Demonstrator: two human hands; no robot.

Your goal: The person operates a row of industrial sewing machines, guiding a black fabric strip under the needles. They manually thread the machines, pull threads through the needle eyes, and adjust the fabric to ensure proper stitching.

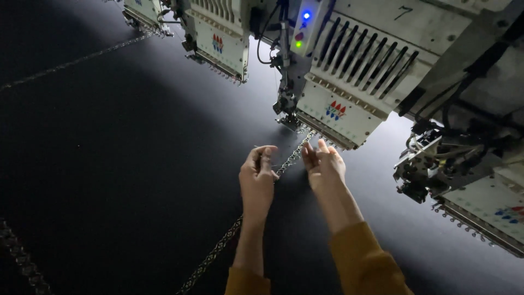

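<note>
I see my left hand with its fingers curled in, and it seems to pinch something thin near the silver stitched line, though I cannot tell for sure what it grips. My right hand is open, fingers loosely together and raised, just beside the same line. The stitched line runs diagonally across the black cloth, from under the nearest sewing head down between my wrists toward the lower edge. Both hands sit close together, just below that head. A blue light glows on the machine above. More heads stand further along the row, and another stitched line crosses the cloth far left.
</note>
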